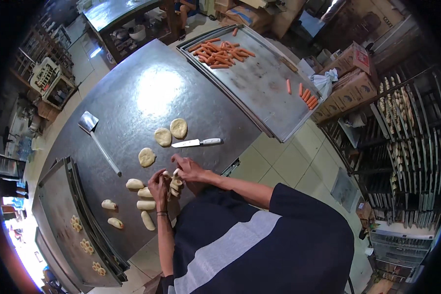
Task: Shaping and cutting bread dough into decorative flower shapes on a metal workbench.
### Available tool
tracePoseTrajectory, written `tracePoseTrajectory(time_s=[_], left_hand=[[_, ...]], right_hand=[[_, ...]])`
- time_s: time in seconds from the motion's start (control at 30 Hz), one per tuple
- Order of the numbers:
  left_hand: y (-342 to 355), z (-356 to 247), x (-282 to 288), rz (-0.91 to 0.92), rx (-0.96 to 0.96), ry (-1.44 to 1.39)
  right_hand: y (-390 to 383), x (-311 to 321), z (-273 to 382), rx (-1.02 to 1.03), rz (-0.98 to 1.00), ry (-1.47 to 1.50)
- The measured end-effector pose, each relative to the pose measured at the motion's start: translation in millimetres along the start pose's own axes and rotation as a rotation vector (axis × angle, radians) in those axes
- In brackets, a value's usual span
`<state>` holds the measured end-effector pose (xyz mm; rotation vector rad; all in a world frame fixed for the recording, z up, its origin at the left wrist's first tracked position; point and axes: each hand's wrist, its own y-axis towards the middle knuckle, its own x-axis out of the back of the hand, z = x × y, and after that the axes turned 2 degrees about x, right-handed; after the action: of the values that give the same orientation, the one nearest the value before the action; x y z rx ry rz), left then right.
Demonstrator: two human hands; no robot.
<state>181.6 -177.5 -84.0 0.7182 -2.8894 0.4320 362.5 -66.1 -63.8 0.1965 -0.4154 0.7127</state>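
Observation:
My left hand (158, 186) and my right hand (189, 169) meet at the near edge of the metal table, their fingers closed on a cut dough roll (175, 185). The roll is split into several pieces that fan out below my fingers; part of it is hidden. Left of my hands lie several whole dough rolls (146, 205), with two more, one a dough roll (115, 223), farther left. Beyond my hands rest three flat dough rounds (146, 157). A knife (197, 142) with a white handle lies just past my right hand.
A metal scoop (99, 142) lies at the table's left. Trays (49, 206) at the left edge hold flower-shaped dough pieces (86, 246). At the far right, a large tray (264, 93) carries many sausages (220, 54). Racks (402, 147) and cardboard boxes (348, 93) stand to the right.

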Motion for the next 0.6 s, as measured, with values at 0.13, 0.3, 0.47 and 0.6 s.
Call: tracePoseTrajectory(time_s=[0.13, 0.3, 0.47, 0.6], left_hand=[[2.1, 20.2, 16.6, -0.03, -0.023, 0.143], [0.2, -7.4, -0.4, 0.025, -0.124, 0.225], [-9.0, -41.4, -9.3, -0.046, -0.145, 0.205], [-17.9, -37.9, -10.6, -0.082, -0.202, 0.333]], right_hand=[[17.6, -1.2, 11.6, -0.08, 0.029, 0.065], [24.8, -19.2, -20.7, 0.13, -0.006, -0.03], [25.0, -23.7, -30.0, 0.169, 0.087, 0.074], [0.6, -26.1, -16.8, 0.18, -0.075, 0.048]])
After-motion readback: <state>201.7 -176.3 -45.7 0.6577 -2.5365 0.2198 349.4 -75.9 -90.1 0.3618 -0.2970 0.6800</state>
